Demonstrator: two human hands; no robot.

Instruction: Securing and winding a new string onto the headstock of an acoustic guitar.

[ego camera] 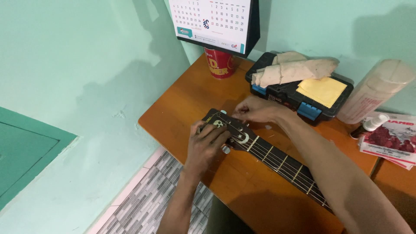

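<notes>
On wooden table [182,104], both hands gripping guitar headstock [232,130], red cup [220,64] (contents unseen)

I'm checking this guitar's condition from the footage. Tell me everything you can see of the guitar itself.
Only the guitar neck and headstock show; the body is out of frame. It lies flat on the orange-brown wooden table, headstock toward the wall, neck running toward the lower right. The headstock is dark, with pale skull and crescent-moon decorations. The fretboard is dark with light metal frets and strings along it. A silvery tuning peg sticks out at the near edge. The left hand grips the headstock from the near side; the right hand touches its far side.
</notes>
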